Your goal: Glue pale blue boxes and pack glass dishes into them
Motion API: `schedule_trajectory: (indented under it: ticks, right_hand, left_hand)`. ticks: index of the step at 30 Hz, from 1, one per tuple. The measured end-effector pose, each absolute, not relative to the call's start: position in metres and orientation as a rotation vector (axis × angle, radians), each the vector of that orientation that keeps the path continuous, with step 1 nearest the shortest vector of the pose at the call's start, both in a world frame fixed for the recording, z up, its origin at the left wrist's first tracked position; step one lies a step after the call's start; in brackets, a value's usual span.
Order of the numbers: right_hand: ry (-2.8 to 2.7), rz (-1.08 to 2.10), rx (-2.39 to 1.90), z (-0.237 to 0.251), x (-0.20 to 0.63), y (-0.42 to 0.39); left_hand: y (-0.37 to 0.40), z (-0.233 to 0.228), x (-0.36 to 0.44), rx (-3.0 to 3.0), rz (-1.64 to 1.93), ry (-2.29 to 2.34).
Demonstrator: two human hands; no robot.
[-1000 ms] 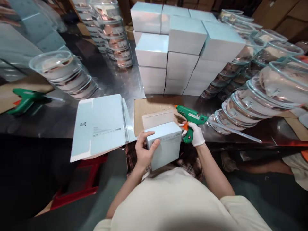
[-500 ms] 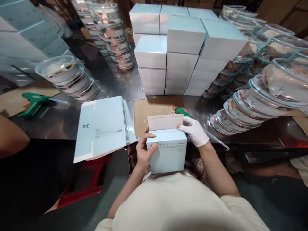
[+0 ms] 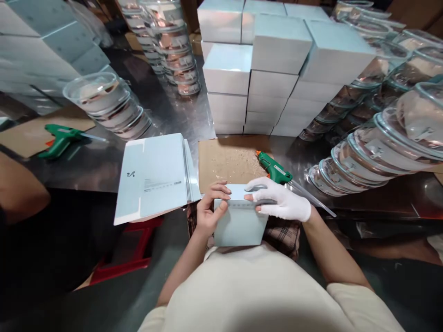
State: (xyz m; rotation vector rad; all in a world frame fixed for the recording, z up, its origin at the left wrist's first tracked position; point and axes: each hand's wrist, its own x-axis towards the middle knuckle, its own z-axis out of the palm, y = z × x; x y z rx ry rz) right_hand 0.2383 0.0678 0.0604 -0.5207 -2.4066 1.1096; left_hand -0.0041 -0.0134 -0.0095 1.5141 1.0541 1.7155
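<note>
Your left hand [image 3: 207, 213] grips the left side of a small pale-blue box [image 3: 238, 223], thumb on its near face, fingers curled over the top edge. Your gloved right hand [image 3: 282, 203] lies flat across the box top, fingers pressing the closing flap [image 3: 242, 192] down. Both hands are clamped on the same box, close together with fingertips nearly meeting over the flap. The box sits just off the near table edge, against your lap, in front of the brown cardboard mat [image 3: 226, 159].

The step in hand appears to be sealing: the flap is down and under pressure. The next move calls for steady, even pressure along the whole flap edge, with the left hand bracing the box so it does not skew.

The green glue gun [image 3: 275, 169] lies on the table just beyond your right hand, nozzle over the mat's right edge, not held. A stack of flat unfolded cartons [image 3: 155, 175] lies left of the mat. Finished boxes [image 3: 273, 69] are piled behind the mat. Stacked clear lidded bowls [image 3: 374, 152] crowd the right side; another row [image 3: 107, 103] stands at left. A second glue gun [image 3: 62, 137] rests far left, near another person's arm [image 3: 20, 193].
</note>
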Motion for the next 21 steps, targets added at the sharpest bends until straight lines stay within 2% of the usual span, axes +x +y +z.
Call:
schedule_trajectory:
  ticks: [3,6,9,11,13,15,17,21]
  right_hand:
    - [-2.364,1.147,-0.604,0.052,0.243,0.064]
    - [-1.983,0.997,-0.869,0.03,0.244,0.041]
    - [-1.704,0.513,-0.972,-0.003,0.241,0.012]
    - [-1.867,0.068,-0.764,-0.022,0.238,0.001]
    - [-2.033,-0.335,-0.547,-0.026,0.233,0.0]
    - [-2.109,-0.601,-0.394,-0.012,0.23,0.01]
    - [-2.128,-0.735,-0.339,0.017,0.227,0.03]
    - [-2.049,-0.848,-0.428,0.094,0.203,0.099]
  left_hand:
    - [-0.014,-0.009,0.002,1.485,1.754,1.044]
    - [-0.017,-0.009,0.0,1.371,1.839,1.149]
    - [-0.015,-0.011,-0.008,1.111,2.028,1.325]
    - [-0.01,-0.008,-0.011,0.85,2.109,1.385]
    - [-0.004,0.0,-0.01,0.603,2.03,1.337]
    - [0.002,0.01,-0.009,0.454,1.878,1.21]
    - [0.005,0.018,-0.01,0.429,1.865,1.075]
    - [-0.001,0.015,-0.016,0.673,2.204,1.087]
